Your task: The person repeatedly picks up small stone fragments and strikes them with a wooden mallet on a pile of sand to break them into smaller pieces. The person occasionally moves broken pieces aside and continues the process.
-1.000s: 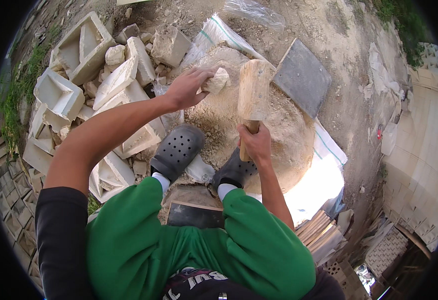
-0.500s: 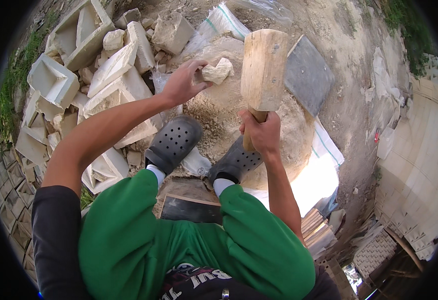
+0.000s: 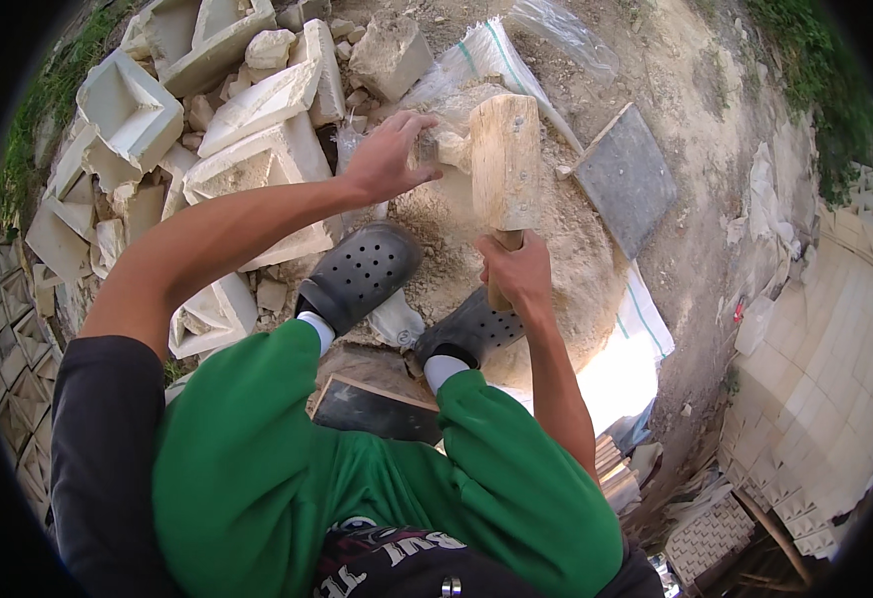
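Note:
My right hand (image 3: 518, 267) is wrapped round the handle of a wooden mallet (image 3: 504, 164). The mallet's thick pale head overlaps the right side of a broken cream-coloured plaster chunk (image 3: 452, 149), and whether they touch I cannot tell. My left hand (image 3: 392, 159) grips that chunk from its left side, thumb below and fingers above. Underneath lies a mound of crumbled pale powder and bits (image 3: 576, 269), heaped on a white woven sack (image 3: 646, 309) with green stripes.
Broken hollow plaster blocks (image 3: 257, 169) are piled at the left. A grey square slab (image 3: 628, 179) lies right of the mound. My dark clogs (image 3: 362, 269) flank the near edge, with a dark board (image 3: 375, 409) between my legs. Pale patterned tiles (image 3: 815, 369) stand far right.
The mallet has come down and slightly left, so its head now covers part of the chunk. My left hand keeps its grip. The whole view has shifted a little.

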Action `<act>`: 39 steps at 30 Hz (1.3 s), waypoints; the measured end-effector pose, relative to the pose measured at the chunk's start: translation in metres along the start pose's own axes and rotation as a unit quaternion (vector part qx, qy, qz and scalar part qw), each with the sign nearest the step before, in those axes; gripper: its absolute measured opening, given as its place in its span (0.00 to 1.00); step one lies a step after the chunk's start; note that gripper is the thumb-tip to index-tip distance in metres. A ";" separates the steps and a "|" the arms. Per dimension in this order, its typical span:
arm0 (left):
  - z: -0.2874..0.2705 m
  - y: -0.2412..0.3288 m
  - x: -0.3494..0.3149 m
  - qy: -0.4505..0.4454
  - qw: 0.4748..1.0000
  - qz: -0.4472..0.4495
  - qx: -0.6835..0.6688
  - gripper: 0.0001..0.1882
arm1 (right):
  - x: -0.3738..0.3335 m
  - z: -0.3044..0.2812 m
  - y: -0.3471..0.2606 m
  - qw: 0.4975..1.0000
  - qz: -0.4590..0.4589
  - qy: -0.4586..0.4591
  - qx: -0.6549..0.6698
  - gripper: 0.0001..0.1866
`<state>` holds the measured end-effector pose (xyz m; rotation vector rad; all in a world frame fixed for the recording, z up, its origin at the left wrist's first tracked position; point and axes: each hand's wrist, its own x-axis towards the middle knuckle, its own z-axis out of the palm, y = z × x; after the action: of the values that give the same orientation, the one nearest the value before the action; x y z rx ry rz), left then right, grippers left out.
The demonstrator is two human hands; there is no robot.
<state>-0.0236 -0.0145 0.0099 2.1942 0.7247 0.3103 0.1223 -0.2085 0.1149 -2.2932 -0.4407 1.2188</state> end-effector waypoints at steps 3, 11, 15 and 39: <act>-0.001 0.001 0.000 -0.015 1.000 0.009 -0.002 0.35 | -0.005 -0.011 -0.010 0.997 -0.075 0.015 0.032 0.13; -0.001 -0.004 0.002 -0.003 1.000 0.008 -0.004 0.34 | -0.017 -0.016 -0.001 0.920 -0.355 0.122 0.111 0.09; 0.000 -0.007 0.007 0.000 0.999 0.046 0.014 0.34 | 0.021 0.009 0.030 0.992 -0.105 0.063 -0.002 0.17; -0.066 0.004 0.009 -0.143 0.979 0.042 0.142 0.28 | 0.001 0.001 0.071 0.987 0.008 0.069 0.148 0.17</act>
<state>-0.0433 0.0291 0.0565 2.4764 0.5422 -0.0735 0.1253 -0.2660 0.0738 -2.1099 -0.1771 1.0460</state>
